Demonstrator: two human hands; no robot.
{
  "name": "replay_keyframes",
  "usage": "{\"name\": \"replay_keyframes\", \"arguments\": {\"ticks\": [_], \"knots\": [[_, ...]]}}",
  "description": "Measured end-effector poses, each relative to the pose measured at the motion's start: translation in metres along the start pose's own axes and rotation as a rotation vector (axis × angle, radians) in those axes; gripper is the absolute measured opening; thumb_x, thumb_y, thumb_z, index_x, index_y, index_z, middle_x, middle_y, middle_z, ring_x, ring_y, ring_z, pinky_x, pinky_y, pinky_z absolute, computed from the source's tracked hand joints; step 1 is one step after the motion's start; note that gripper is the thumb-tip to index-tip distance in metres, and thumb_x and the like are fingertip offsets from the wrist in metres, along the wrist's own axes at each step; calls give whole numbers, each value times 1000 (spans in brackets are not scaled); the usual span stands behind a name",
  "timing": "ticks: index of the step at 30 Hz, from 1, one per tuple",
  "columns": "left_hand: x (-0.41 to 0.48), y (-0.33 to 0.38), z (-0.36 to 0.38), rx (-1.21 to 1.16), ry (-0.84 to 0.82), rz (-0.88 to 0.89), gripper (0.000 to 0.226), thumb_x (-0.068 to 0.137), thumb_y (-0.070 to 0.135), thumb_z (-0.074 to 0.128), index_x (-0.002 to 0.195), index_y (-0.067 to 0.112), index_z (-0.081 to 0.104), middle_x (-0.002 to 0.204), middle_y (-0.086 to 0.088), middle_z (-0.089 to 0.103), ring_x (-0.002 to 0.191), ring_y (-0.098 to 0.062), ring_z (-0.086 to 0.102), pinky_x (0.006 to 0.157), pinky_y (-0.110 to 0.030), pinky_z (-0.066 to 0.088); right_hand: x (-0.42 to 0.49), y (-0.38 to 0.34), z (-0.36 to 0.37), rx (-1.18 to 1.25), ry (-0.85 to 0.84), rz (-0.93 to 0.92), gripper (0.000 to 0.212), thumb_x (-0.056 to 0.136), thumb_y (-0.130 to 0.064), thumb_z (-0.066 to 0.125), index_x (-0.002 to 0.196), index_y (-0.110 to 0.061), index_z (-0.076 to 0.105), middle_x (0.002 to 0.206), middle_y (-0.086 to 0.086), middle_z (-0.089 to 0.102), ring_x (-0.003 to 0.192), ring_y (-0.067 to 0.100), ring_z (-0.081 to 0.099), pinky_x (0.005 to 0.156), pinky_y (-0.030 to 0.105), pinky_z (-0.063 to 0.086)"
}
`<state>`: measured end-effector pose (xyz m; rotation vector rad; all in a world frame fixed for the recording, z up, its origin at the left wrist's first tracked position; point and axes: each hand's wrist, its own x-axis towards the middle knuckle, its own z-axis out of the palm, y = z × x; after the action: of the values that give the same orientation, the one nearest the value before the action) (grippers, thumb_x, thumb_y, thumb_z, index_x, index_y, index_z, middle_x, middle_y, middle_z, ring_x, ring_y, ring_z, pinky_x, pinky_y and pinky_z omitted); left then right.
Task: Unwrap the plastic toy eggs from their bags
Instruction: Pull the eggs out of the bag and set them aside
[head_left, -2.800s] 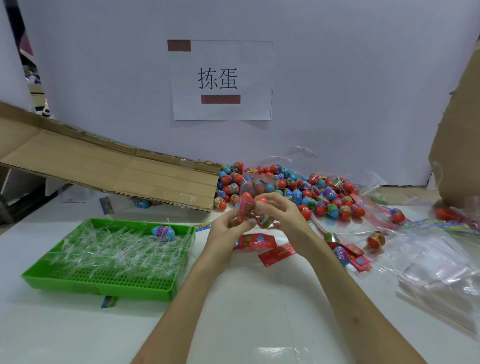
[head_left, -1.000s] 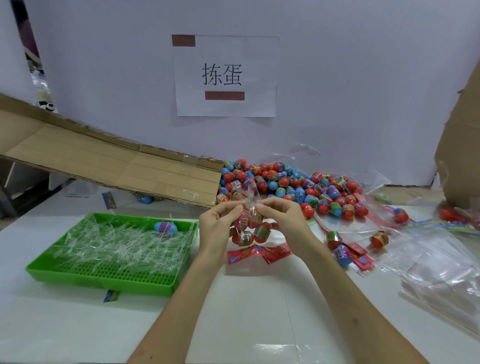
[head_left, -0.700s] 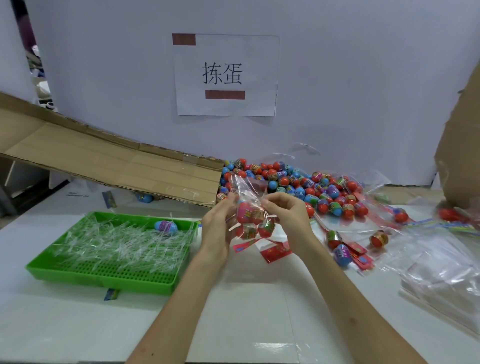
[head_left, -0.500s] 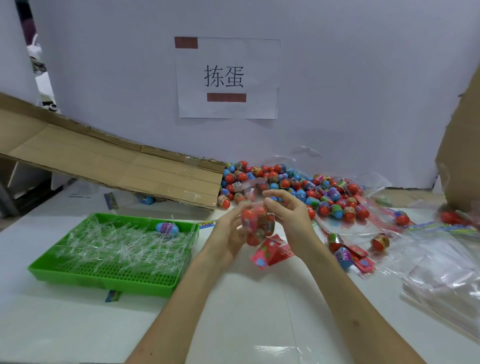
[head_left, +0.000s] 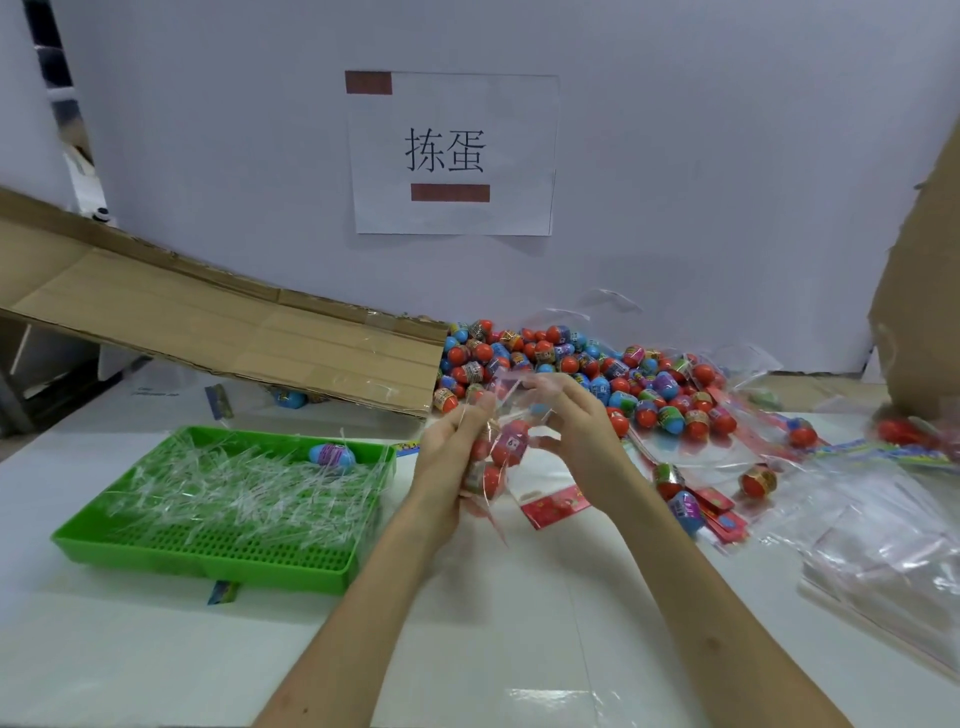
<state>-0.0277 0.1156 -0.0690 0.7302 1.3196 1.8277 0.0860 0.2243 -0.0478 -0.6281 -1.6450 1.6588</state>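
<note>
Item held: one clear plastic bag (head_left: 511, 410) of toy eggs (head_left: 506, 447), raised above the white table (head_left: 156, 649) in front of me. My left hand (head_left: 449, 457) was closed around the lower part of the bag, the red eggs bunched against my palm. My right hand (head_left: 576, 436) pinched the film at the bag's upper edge, fingers curled, thumb pressed toward the eggs.

Behind the hands: a loose heap of eggs (head_left: 571, 364), red, blue and purple, spread along the foot of the white wall and partly over flattened clear wrappers.

To my left: a green perforated tray (head_left: 208, 556) littered with thin clear plastic strips (head_left: 234, 488); one blue-and-purple egg (head_left: 332, 455) lay at its far edge.

To my right: red header cards (head_left: 558, 504) on the table just under my right wrist, a few stray eggs, and a pile of empty clear bags (head_left: 883, 551).

Also noted: a slanted cardboard sheet (head_left: 234, 332) at the left and a paper sign (head_left: 452, 153) on the wall.
</note>
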Motion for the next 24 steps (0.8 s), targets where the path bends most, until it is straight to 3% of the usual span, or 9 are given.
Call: {"name": "replay_keyframes", "arguments": {"ticks": [2,5,8,11,15,18,21,24], "knots": [[-2,0,1,7,98,75,66,81,52,77,104,-7,59,95,-35,66,77,-31,64,70,-43,58,-2,-4,-1,107,-83,57,39,99,-49,55,112,-15,70,105,13,69,87,22,67,79,42,55],[-2,1,2,-53,216,102,54,81,40,83,100,-3,56,106,-34,68,88,-37,72,86,-57,59,-2,-6,1,169,-127,123,51,89,-60,54,113,-17,68,101,4,72,86,20,71,75,38,57],[0,1,-1,3,246,122,53,72,45,86,97,7,58,100,-20,75,91,-32,74,88,-55,60,-3,-1,3,-19,-132,44,32,92,-35,71,113,-11,68,99,5,74,89,23,73,76,31,59],[0,1,-1,-5,196,118,55,69,50,83,105,14,63,99,-10,76,89,-25,75,78,-42,64,-2,5,0,-88,-36,-12,10,99,-11,64,101,-8,73,92,5,77,83,22,75,71,27,59],[2,-1,-1,1,204,147,48,76,45,81,90,13,48,85,-4,71,75,-14,71,59,-24,57,-2,1,-4,-6,-51,15,12,99,-22,66,95,-12,72,94,5,76,84,23,74,71,31,60],[2,-3,-3,46,258,161,57,69,46,90,85,13,46,77,-4,67,67,-15,67,58,-34,58,-6,1,2,-123,-121,-4,12,92,-29,74,94,-17,73,94,0,75,84,20,74,73,30,60],[3,-1,-3,26,266,180,54,75,45,89,83,12,46,78,-10,63,74,-25,63,75,-55,59,-7,3,11,-176,-103,-26,7,92,-18,75,88,-13,71,89,0,75,79,19,74,66,28,59],[4,1,-3,-22,265,158,51,79,59,77,93,15,55,82,-3,74,78,-20,71,76,-45,60,-7,0,7,-95,-74,11,8,93,-12,72,87,-12,68,84,2,73,79,20,73,64,28,58]]}}
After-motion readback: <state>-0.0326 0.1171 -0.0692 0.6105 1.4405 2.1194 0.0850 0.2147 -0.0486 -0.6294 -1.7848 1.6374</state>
